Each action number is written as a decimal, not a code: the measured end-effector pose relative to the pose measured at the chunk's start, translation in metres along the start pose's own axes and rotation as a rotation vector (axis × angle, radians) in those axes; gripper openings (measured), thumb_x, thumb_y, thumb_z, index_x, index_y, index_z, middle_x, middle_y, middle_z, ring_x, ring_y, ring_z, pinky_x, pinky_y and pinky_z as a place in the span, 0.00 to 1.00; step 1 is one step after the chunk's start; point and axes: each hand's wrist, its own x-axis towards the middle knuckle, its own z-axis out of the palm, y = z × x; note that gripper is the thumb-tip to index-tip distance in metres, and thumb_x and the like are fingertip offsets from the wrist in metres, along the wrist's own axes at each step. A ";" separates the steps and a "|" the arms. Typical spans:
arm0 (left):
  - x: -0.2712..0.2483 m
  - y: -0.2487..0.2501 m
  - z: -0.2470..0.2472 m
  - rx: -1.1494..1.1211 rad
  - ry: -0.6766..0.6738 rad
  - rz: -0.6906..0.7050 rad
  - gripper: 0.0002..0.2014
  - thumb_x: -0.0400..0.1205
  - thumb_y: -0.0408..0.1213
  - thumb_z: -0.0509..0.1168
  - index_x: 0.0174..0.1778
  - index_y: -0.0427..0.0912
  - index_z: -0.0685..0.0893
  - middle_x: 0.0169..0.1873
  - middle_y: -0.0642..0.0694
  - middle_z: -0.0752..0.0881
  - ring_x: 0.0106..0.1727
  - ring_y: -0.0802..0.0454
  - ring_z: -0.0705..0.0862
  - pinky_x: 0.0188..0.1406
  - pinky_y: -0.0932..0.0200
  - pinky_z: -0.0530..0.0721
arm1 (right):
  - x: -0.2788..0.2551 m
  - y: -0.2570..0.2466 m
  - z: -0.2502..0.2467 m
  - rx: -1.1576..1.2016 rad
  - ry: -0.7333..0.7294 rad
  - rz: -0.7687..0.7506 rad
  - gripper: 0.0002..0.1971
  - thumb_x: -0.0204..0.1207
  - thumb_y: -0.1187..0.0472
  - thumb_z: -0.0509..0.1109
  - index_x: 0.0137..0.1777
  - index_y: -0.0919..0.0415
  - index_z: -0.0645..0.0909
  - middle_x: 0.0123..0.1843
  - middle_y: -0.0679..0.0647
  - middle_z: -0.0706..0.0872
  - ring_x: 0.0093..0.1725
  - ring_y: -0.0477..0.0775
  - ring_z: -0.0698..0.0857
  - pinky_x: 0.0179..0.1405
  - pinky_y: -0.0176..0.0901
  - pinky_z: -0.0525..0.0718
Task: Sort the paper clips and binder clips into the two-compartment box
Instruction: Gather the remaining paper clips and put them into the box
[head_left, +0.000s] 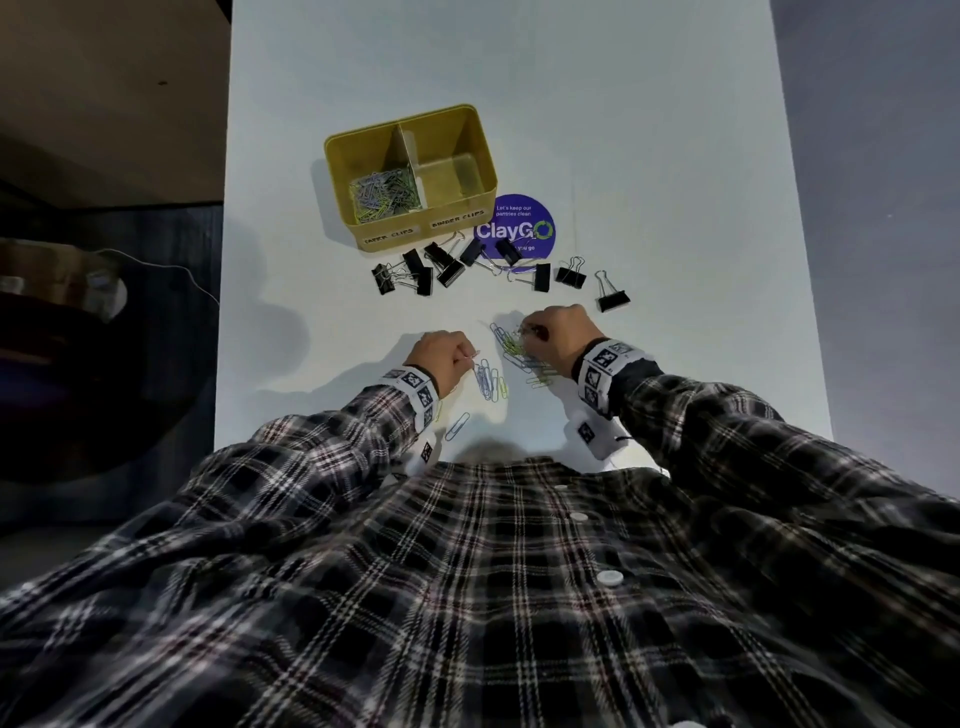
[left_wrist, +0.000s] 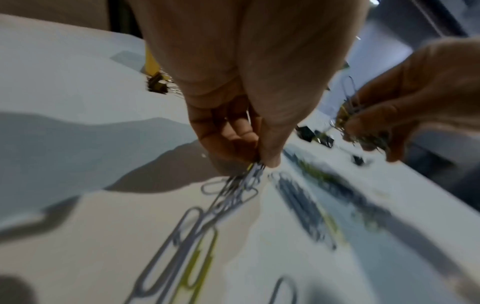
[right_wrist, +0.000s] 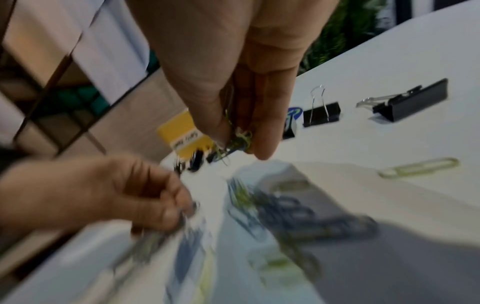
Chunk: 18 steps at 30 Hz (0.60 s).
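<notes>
- We see the yellow two-compartment box (head_left: 410, 176) in the upper middle of the head view, standing on the white table (head_left: 649, 130)
- Its left compartment, labelled for paper clips, holds a heap of sorted paper clips (head_left: 384, 193); the right compartment, labelled for binder clips, shows only its bare floor
- Black binder clips (head_left: 441, 267) lie in a loose row just below the box, some resting on a round purple sticker (head_left: 524, 221); one binder clip (head_left: 612, 296) sits apart at the right end of the row
- Our left hand (head_left: 441, 358) sits in the lower middle of the frame, its fingers curled; in the left wrist view the thumb and fingertips (left_wrist: 270, 156) pinch a small bunch of silver paper clips (left_wrist: 249, 174)
- Our right hand (head_left: 563, 335) holds a tangled cluster of green and silver clips (right_wrist: 236, 142) between curled fingers
- Loose paper clips (head_left: 491, 379), blue, silver and green, lie on the table between and below both hands
- Both wrists wear marker bands (head_left: 602, 366) over plaid sleeves
</notes>
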 end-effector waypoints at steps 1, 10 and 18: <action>-0.001 -0.001 -0.005 -0.057 0.002 -0.031 0.04 0.78 0.35 0.70 0.48 0.42 0.86 0.40 0.46 0.86 0.48 0.46 0.83 0.51 0.54 0.84 | 0.000 -0.002 -0.008 0.032 0.026 0.016 0.09 0.76 0.64 0.68 0.48 0.66 0.88 0.45 0.63 0.91 0.46 0.63 0.87 0.44 0.39 0.75; 0.016 0.013 -0.132 -0.443 0.225 -0.141 0.05 0.79 0.43 0.69 0.50 0.53 0.87 0.54 0.58 0.86 0.53 0.57 0.84 0.48 0.58 0.83 | 0.034 -0.034 -0.067 0.496 -0.019 0.257 0.07 0.73 0.63 0.77 0.46 0.67 0.88 0.34 0.56 0.89 0.24 0.47 0.88 0.28 0.37 0.88; 0.064 0.014 -0.216 -0.427 0.558 -0.133 0.04 0.77 0.37 0.72 0.46 0.50 0.88 0.42 0.58 0.90 0.41 0.66 0.87 0.48 0.66 0.88 | 0.087 -0.094 -0.094 0.587 0.017 0.254 0.11 0.68 0.61 0.82 0.47 0.65 0.88 0.41 0.60 0.91 0.34 0.58 0.92 0.35 0.53 0.92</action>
